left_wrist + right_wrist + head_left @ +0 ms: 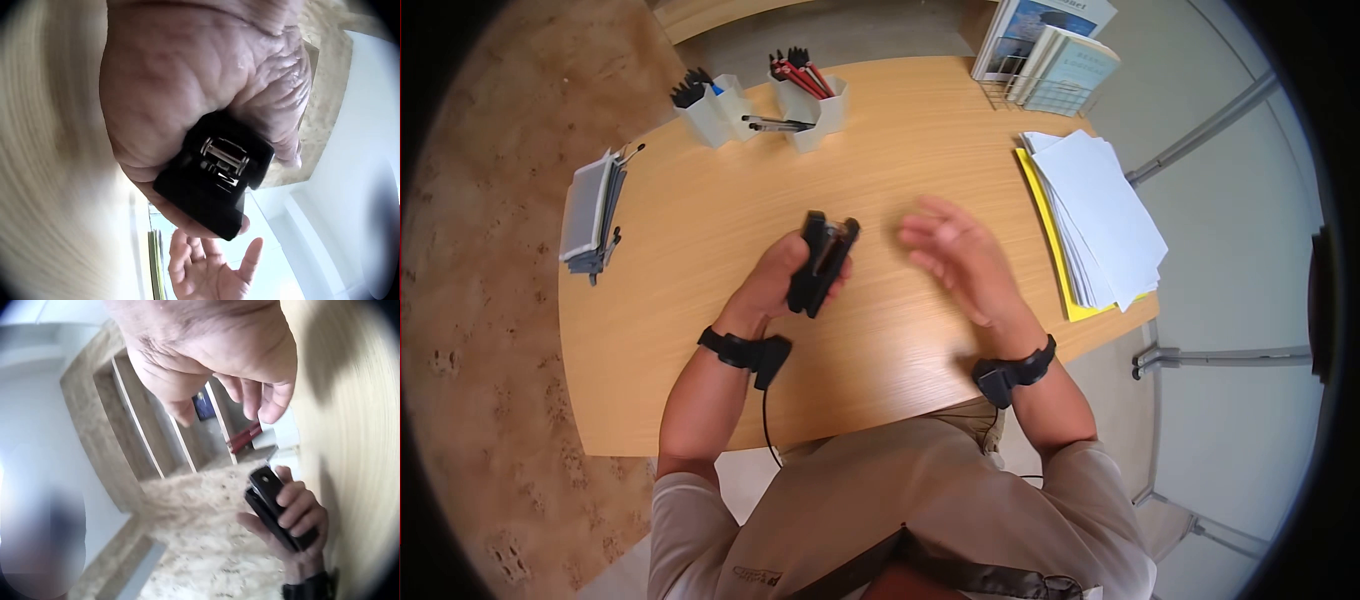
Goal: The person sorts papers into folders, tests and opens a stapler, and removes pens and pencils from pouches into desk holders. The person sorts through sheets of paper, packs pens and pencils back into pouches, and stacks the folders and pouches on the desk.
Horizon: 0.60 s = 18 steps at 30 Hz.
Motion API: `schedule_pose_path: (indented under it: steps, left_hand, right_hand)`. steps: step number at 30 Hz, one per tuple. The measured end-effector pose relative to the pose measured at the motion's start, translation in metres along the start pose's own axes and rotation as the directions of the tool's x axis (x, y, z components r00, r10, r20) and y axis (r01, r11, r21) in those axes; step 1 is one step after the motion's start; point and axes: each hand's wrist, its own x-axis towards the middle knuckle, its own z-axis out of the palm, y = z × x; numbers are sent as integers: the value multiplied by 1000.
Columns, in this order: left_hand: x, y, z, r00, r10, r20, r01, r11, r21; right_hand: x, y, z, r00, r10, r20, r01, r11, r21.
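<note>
A black stapler (824, 262) is gripped in my left hand (778, 277), held above the middle of the desk with the thumb along one side and fingers round the other. Its two arms stand slightly apart in the head view. In the left wrist view the end of the stapler (215, 175) faces the camera and metal parts show inside. My right hand (962, 258) is raised to the right of the stapler, apart from it, with fingers loosely bent and nothing in them. The right wrist view shows the right hand (219, 356) empty, with the left hand (299, 519) beyond.
White papers (1100, 215) lie over a yellow folder (1048, 235) at the desk's right edge. Books (1065, 70) stand in a wire rack at the back right. Pen holders (715, 115) with pens and pencils stand at the back. A grey-white stack of pouches (588, 215) lies at left.
</note>
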Motion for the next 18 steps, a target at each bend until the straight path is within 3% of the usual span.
schedule_pose_path:
  steps: [1, 2, 3, 4, 5, 7, 8, 10, 11, 13, 18]
  left_hand:
    - [0, 3, 9, 1000, -2, -11, 2, 1000, 1]
    - [-1, 9, 21, 999, -22, -25, 23, 999, 48]
    - [-1, 11, 27, 998, -40, -38, 44, 995, 94]
    - [-1, 9, 25, 1000, -23, 8, 23, 1000, 19]
    - [1, 6, 20, 1000, -17, -1, 17, 1000, 19]
    - [4, -1, 11, 983, 53, -175, -36, 995, 95]
    - [6, -2, 8, 981, 57, -184, -40, 995, 93]
    - [11, -7, 4, 967, 178, -182, -139, 968, 210]
    - [12, -10, 3, 968, 171, -185, -131, 969, 207]
    - [16, -13, 5, 945, 247, -215, -251, 968, 8]
    - [16, -1, 1, 926, 293, -237, -346, 910, -227]
  right_hand:
    - [3, 9, 13, 998, 4, 61, 8, 980, -200]
    - [8, 14, 20, 998, 11, 66, 2, 980, -197]
    - [15, 17, 26, 960, 99, 262, -42, 976, -215]
    - [20, 18, 30, 876, 183, 446, -78, 967, -243]
    - [22, 18, 34, 871, 187, 454, -79, 966, -246]
    - [25, 16, 41, 928, 215, 304, -28, 854, -519]
    - [29, 23, 41, 924, 222, 311, -30, 853, -521]
    - [37, 41, 39, 960, -70, 270, 142, 956, -257]
    - [39, 44, 37, 962, -65, 266, 135, 958, -253]
    - [41, 47, 34, 979, -133, 153, 167, 957, -238]
    - [40, 52, 25, 954, -224, 199, 243, 967, -76]
